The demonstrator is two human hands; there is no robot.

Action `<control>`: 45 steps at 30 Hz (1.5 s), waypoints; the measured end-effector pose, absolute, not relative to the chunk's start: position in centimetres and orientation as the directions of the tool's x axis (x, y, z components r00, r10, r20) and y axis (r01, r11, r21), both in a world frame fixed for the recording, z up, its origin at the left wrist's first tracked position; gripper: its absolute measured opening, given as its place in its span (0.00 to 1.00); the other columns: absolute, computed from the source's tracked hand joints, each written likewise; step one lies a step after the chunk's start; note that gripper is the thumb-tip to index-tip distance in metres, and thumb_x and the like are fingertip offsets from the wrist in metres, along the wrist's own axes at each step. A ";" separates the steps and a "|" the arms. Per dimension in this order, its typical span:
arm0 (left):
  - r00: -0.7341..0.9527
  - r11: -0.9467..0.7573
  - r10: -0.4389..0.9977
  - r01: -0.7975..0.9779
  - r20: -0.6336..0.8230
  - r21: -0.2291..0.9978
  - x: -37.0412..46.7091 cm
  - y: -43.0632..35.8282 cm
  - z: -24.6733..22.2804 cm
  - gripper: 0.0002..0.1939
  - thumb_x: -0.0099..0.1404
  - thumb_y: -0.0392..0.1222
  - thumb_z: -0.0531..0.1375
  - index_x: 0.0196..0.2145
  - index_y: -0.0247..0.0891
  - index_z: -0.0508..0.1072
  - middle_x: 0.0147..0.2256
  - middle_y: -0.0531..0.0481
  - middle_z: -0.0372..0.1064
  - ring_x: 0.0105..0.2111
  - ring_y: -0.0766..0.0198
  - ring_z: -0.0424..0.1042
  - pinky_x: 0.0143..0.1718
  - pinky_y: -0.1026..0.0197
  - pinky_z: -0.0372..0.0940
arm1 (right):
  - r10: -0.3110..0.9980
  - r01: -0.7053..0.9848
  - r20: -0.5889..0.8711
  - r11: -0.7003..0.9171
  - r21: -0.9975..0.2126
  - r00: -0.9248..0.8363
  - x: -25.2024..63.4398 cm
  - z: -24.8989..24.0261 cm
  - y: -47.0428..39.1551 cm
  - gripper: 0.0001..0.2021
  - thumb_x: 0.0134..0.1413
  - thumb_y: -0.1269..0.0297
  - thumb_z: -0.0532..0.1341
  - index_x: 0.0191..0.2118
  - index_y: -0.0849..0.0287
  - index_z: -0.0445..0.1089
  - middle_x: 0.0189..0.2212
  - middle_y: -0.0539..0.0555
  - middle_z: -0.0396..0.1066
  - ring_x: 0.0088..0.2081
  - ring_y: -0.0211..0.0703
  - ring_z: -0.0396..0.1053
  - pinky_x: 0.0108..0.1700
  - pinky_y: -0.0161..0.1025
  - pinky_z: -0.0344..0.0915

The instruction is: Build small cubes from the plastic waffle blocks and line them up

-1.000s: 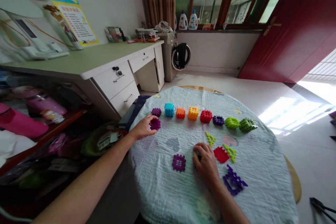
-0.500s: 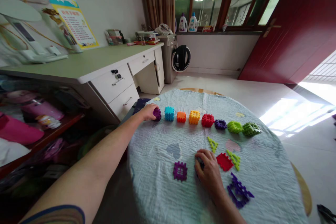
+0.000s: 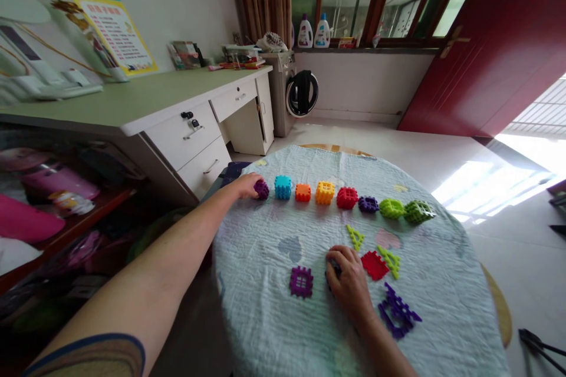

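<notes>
The person's left grip (image 3: 246, 186) is curling tightly around a purple block (image 3: 262, 189), which is sitting at the left end of a row on the cloth-covered tabletop (image 3: 260, 312). To its right, a turquoise block (image 3: 283, 187), an orange block (image 3: 303, 192), a yellow block (image 3: 325, 193), a red block (image 3: 347, 198), an indigo block (image 3: 368, 204), a light green block (image 3: 391, 208) and a dark green block (image 3: 418, 211) are completing the line. The right grip (image 3: 349, 275) is resting nearer the body, its fingers bending over a dark piece (image 3: 335, 271); whether it is really grasping that piece, I cannot tell. A flat purple square (image 3: 295, 283) is lying to the left of this hand, while a red square (image 3: 374, 265) is lying just to its right, beside two green triangles (image 3: 387, 263). Some indigo pieces (image 3: 399, 306) are leaning together near the right forearm. Behind, a washing machine (image 3: 281, 91) is standing with its door hanging ajar.
</notes>
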State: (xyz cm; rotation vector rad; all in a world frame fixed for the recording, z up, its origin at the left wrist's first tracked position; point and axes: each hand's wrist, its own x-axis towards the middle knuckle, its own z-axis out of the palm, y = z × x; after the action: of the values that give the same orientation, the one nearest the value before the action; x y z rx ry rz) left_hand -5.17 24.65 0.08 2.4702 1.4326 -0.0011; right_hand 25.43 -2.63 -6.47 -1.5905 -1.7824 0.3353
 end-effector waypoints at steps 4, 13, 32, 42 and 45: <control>0.500 -0.463 0.855 0.855 -0.135 0.233 -4.8 24.7 0.1 0.26 0.43 0.40 0.63 0.43 0.37 0.73 0.43 0.45 0.69 0.42 0.54 0.70 0.45 0.59 0.65 | 0.943 0.757 0.332 0.208 -0.619 0.013 25.5 -6.7 -2.6 0.08 0.53 0.72 0.57 0.36 0.56 0.72 0.41 0.55 0.71 0.46 0.48 0.66 0.50 0.44 0.62; 0.456 -0.430 0.885 0.877 -0.091 0.213 -4.6 24.0 0.5 0.40 0.39 0.42 0.67 0.53 0.37 0.66 0.53 0.41 0.64 0.54 0.47 0.64 0.56 0.52 0.59 | 0.945 0.750 0.325 0.199 -0.630 0.023 25.5 -6.5 -2.6 0.08 0.53 0.73 0.57 0.35 0.56 0.71 0.40 0.55 0.71 0.45 0.48 0.65 0.50 0.44 0.62; 0.677 -0.560 0.733 0.652 -0.060 0.511 3.6 0.4 -2.2 0.26 0.50 0.44 0.67 0.48 0.43 0.70 0.44 0.47 0.68 0.46 0.53 0.66 0.52 0.51 0.63 | 0.911 0.334 0.200 0.074 -0.940 0.360 27.0 -7.7 -2.8 0.15 0.52 0.67 0.49 0.41 0.58 0.70 0.38 0.55 0.73 0.41 0.44 0.69 0.46 0.41 0.66; 0.463 -0.456 0.872 0.650 0.158 0.608 3.8 0.4 -4.6 0.21 0.50 0.43 0.65 0.42 0.43 0.67 0.41 0.48 0.66 0.43 0.55 0.68 0.47 0.52 0.66 | 0.959 0.580 0.261 0.150 -0.801 0.113 25.9 -4.7 -3.2 0.16 0.44 0.75 0.53 0.39 0.57 0.71 0.42 0.55 0.71 0.46 0.44 0.67 0.52 0.42 0.63; 0.408 -0.439 0.890 0.646 0.203 0.624 3.7 0.1 -4.9 0.21 0.51 0.42 0.65 0.43 0.43 0.65 0.41 0.48 0.66 0.42 0.56 0.68 0.47 0.52 0.67 | 0.953 0.614 0.275 0.143 -0.776 0.126 28.6 -2.7 -4.5 0.16 0.49 0.72 0.54 0.44 0.56 0.70 0.47 0.56 0.70 0.50 0.45 0.67 0.55 0.43 0.62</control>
State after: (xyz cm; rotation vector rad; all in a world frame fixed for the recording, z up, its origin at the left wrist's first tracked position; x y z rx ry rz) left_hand 3.69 0.15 -4.89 2.2163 1.3096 0.7227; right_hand 28.59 -4.55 -2.74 -1.5615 -1.5785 0.5076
